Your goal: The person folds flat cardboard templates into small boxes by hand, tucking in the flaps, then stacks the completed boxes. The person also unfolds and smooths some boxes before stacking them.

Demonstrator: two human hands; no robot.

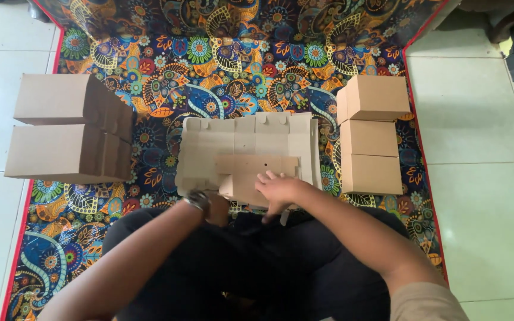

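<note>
A flat, die-cut cardboard box blank (251, 142) lies on the patterned mat in front of me, its near panel folded up and over. My right hand (281, 191) presses flat on that folded panel (251, 169), fingers spread. My left hand (215, 208), with a watch on its wrist, grips the panel's near left corner from below; its fingers are mostly hidden under the cardboard.
Two tall stacks of flat or folded cardboard (69, 128) stand at the left. Three assembled brown boxes (371, 134) sit in a column at the right. The colourful floral mat (209, 65) with a red border lies on pale floor tiles (483, 178). My dark-clothed legs fill the foreground.
</note>
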